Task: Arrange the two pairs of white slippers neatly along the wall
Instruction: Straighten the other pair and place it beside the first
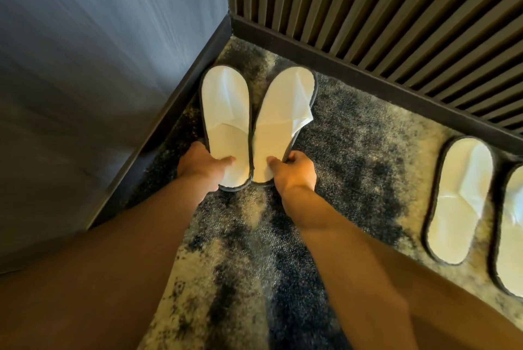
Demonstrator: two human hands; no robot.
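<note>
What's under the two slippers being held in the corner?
Mottled dark-and-cream carpet shows all around the left slipper and right slipper. Whether their soles rest on it or hover is unclear; the carpet directly beneath is covered.

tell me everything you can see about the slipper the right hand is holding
The right-held slipper is white with a thin dark trim around the sole, of a soft cloth-like material. Its closed toe cover is creased, with one corner folded outward on the right. It lies on the mottled carpet, toe toward the slatted wall, angled slightly rightward. The right hand pinches its heel, thumb on the insole. Its heel touches the neighbouring slipper, held by the left hand.
</note>
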